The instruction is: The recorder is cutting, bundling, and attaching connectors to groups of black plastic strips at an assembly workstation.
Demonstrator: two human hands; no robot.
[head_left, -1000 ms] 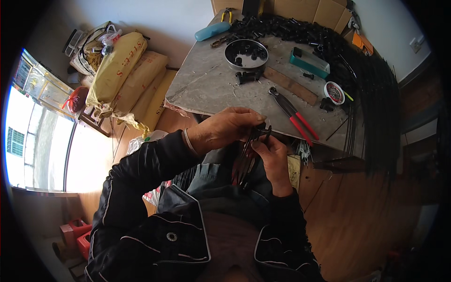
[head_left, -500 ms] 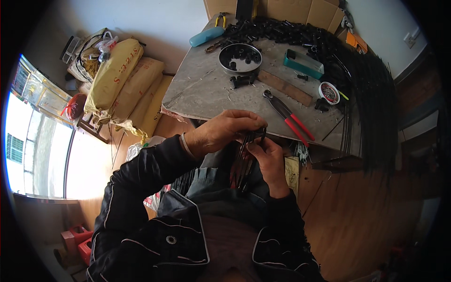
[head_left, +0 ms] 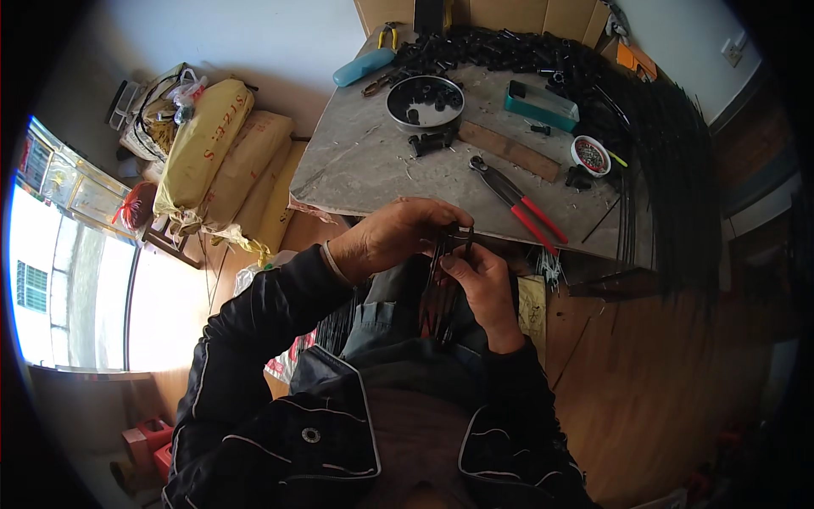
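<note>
Jacket (head_left: 331, 416), black with pale piping, occupies the nearest position; its sleeves reach both wrists. Dark trousers (head_left: 373, 327) cover the lap beyond it.

Above the lap, just short of the table, both hands meet at a bundle of thin black pieces (head_left: 437, 297). The bundle hangs from the hands toward the lap, its lower ends spread slightly. Left hand (head_left: 386, 235): fingers bent, gripping the top of the bundle from the left; a light band (head_left: 333, 263) encircles the wrist. Right hand (head_left: 483, 288): thumb and fingers pinched on the right side of the bundle, near its top — the exact contact is too dark to tell.

Table (head_left: 339, 161), grey and stone-patterned, stands beyond the hands. Red-handled cutters (head_left: 513, 199) lie near its front edge, jaws pointing away from the person. Behind them is a flat brown bar (head_left: 509, 151), with a small white bowl (head_left: 576, 153) of tiny pieces to its right. Farther back are a round dish (head_left: 431, 115) holding black parts and an oblong teal box (head_left: 543, 114). A curved heap of black tubular parts (head_left: 509, 51) fills the far side — cardboard (head_left: 509, 17) stands behind it. Full sacks (head_left: 208, 144) are stacked to the left, apart from the table.
</note>
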